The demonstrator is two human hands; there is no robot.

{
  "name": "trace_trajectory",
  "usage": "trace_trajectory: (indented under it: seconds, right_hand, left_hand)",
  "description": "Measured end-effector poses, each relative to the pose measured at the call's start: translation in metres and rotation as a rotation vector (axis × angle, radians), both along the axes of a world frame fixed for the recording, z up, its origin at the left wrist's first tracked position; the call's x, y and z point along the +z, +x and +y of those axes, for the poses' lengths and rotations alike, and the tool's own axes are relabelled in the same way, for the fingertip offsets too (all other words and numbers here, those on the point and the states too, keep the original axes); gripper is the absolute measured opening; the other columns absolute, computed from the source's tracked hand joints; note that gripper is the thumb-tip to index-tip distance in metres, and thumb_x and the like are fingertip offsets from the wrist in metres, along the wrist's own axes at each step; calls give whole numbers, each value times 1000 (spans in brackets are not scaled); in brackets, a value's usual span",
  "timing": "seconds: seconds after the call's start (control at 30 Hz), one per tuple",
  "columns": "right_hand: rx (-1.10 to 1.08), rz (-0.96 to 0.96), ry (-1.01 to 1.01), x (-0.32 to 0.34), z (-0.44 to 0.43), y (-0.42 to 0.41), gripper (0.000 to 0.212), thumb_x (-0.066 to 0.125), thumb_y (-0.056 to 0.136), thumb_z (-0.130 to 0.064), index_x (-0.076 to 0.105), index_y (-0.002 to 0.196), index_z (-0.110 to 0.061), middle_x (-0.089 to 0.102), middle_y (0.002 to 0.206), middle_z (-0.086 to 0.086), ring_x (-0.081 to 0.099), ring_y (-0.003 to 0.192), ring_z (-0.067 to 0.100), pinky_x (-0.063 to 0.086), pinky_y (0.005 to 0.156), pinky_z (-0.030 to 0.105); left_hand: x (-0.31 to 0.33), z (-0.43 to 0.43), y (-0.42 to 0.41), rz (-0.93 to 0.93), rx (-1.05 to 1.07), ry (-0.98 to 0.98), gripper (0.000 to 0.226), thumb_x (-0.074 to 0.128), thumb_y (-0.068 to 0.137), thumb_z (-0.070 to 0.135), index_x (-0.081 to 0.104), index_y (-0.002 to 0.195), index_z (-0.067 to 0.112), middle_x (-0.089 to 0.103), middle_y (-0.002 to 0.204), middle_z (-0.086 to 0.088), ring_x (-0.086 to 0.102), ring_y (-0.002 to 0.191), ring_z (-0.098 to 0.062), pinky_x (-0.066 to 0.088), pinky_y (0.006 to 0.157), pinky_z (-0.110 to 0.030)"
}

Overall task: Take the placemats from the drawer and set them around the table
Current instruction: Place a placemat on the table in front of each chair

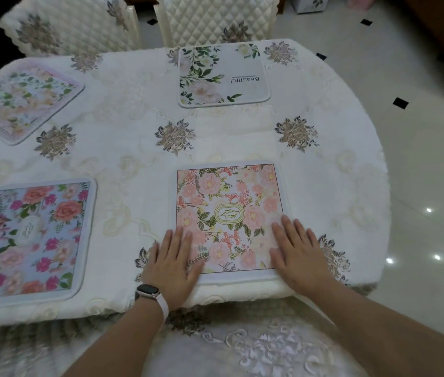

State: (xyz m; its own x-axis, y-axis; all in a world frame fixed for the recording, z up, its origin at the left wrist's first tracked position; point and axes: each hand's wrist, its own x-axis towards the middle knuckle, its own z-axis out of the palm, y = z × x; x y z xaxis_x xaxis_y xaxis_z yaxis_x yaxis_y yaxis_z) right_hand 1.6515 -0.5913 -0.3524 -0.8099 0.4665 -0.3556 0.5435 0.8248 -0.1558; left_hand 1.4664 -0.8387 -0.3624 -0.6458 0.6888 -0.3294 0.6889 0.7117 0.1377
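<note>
- The table (242, 137) fills most of the view, draped in a white embroidered cloth with grey-brown flower clusters stitched across it.
- Two quilted cream chairs stand at the far edge: one (74, 23) at 11 o'clock, the other (215, 17) at 12 o'clock.
- Glossy white floor tiles (419, 164) with small black diamonds run along the 3 o'clock side.
- Four placemats lie flat on the cloth, well apart from one another.
- The blue mat with red and magenta roses (30, 238) sits at 8 o'clock, near the table's near edge.
- The pink peony mat (229, 213) with an oval emblem sits at 6 o'clock, its near border just at the table edge.
- The pale pastel floral mat (22, 102) lies at 10 o'clock, partly cut by the frame.
- The white mat with green leaves (223, 74), lettered "Beautiful" upside down, lies at 12 o'clock before the second chair.
- The left hand (173, 265) rests palm down on the peony mat's near left corner, fingers straight and close together, gripping nothing.
- The right hand (299, 254) presses flat on the near right corner, fingers extended and slightly spread.
- A watch with a pale strap (148, 292) wraps the left wrist.
</note>
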Motion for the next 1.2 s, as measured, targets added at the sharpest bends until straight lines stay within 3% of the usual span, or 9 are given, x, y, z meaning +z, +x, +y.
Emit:
trace_trajectory:
  seconds: [0.07, 0.13, 0.2, 0.27, 0.33, 0.5, 0.77, 0.93, 1.2]
  right_hand:
    - [-9, -14, -10, 6, 13, 15, 62, 11, 100, -54, -9, 154, -31, -18, 159, -5, -15, 149, 17, -6, 120, 38]
    - [-33, 26, -43, 20, 20, 23, 57, 26, 102, -46, 20, 154, -24, 10, 162, -1, 11, 149, 24, 13, 120, 39]
    - [-53, 133, -32, 31, 20, 30, 43, 42, 97, -34, 55, 130, -10, 49, 140, 10, 49, 125, 31, 42, 103, 41]
    - [-88, 187, 14, 40, 17, 35, 34, 54, 93, -26, 62, 119, -5, 60, 124, 12, 58, 108, 28, 50, 89, 40]
    - [-126, 191, 13, 48, 13, 38, 33, 55, 95, -23, 62, 123, -5, 61, 125, 11, 58, 110, 26, 49, 90, 38]
    - [-149, 256, 23, 63, 11, 45, 35, 52, 97, -28, 61, 125, -9, 61, 126, 8, 57, 112, 25, 49, 90, 37]
    - [-93, 199, 36, 90, 47, 73, 49, 49, 97, -38, 50, 140, -15, 50, 142, 2, 48, 127, 22, 41, 101, 35]
    - [-4, 239, 37, 112, 84, 95, 54, 41, 99, -44, 39, 147, -20, 41, 150, -2, 37, 136, 17, 31, 111, 32]
    - [36, 313, 56, 134, 165, 180, 59, 32, 88, -51, 57, 131, -19, 59, 133, 4, 58, 116, 26, 46, 96, 40]
  left_hand:
    - [5, -6, -6, -28, 27, 3, 77, -2, 88, 70, -9, 154, 29, -16, 161, 4, -14, 149, -18, -5, 119, -42]
    - [14, -8, -8, -50, 62, 30, 79, 14, 90, 64, 17, 156, 21, 7, 163, -1, 8, 151, -24, 12, 119, -47]
    - [26, -7, -8, -49, 51, 82, 67, 30, 89, 52, 53, 138, 14, 44, 150, -10, 42, 137, -32, 36, 109, -51]
    - [34, -5, -7, -35, 3, 143, 52, 35, 88, 44, 65, 118, 13, 64, 125, -8, 59, 114, -31, 47, 97, -47]
    - [46, -1, -2, -38, -40, 194, 48, 37, 91, 42, 62, 121, 15, 66, 118, -2, 62, 106, -25, 50, 90, -41]
    - [73, 25, 16, -73, -144, 265, 48, 45, 98, 36, 45, 143, 20, 56, 138, 2, 50, 125, -20, 44, 98, -36]
    - [102, 64, 54, 19, -156, 362, 45, 41, 90, 38, 64, 121, 15, 68, 114, 0, 63, 101, -23, 55, 78, -37]
    - [119, 97, 95, 100, -140, 338, 45, 45, 87, 39, 67, 119, 16, 69, 114, 0, 64, 104, -24, 55, 82, -39]
    - [152, 218, 192, 157, -257, 301, 45, 42, 87, 41, 68, 118, 21, 70, 115, 0, 65, 105, -22, 57, 82, -39]
